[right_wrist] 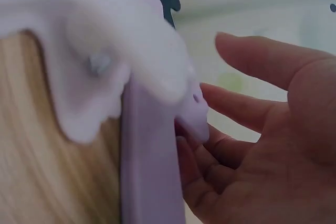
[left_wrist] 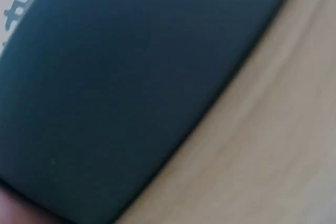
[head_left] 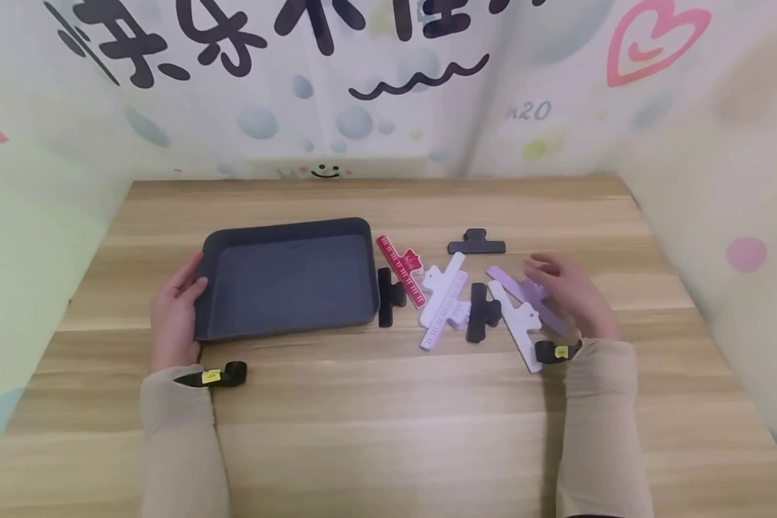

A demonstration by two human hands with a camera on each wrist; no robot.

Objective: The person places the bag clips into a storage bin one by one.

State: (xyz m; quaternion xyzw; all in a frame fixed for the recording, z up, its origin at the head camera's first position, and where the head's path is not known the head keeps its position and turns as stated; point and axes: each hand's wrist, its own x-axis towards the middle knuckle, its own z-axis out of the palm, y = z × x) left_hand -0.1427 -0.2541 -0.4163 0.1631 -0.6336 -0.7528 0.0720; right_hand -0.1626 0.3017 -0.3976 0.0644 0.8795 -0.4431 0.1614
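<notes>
My left hand (head_left: pixel 176 316) grips the left edge of a dark grey rectangular tray (head_left: pixel 288 232), thumb over the rim. Its dark side (left_wrist: pixel 147 77) fills much of the left wrist view. Over on the right, my right hand (head_left: pixel 576 298) is at a purple wide-jawed clip (head_left: pixel 501 278), fingers by its handle. In the right wrist view the thumb stands apart from the purple clip (right_wrist: pixel 152 171), while the fingertips are partly hidden behind its handle. A white clip (head_left: pixel 519 332) lies just left of the purple one and looms large and blurred in the right wrist view.
Between the tray and my right hand lie a red clip (head_left: pixel 401 270), black clips (head_left: pixel 476 242), another white clip (head_left: pixel 450 284) and a pale lilac clip (head_left: pixel 435 332), some overlapping. The wooden table (head_left: pixel 362 432) ends at a printed curtain (head_left: pixel 427 129) behind.
</notes>
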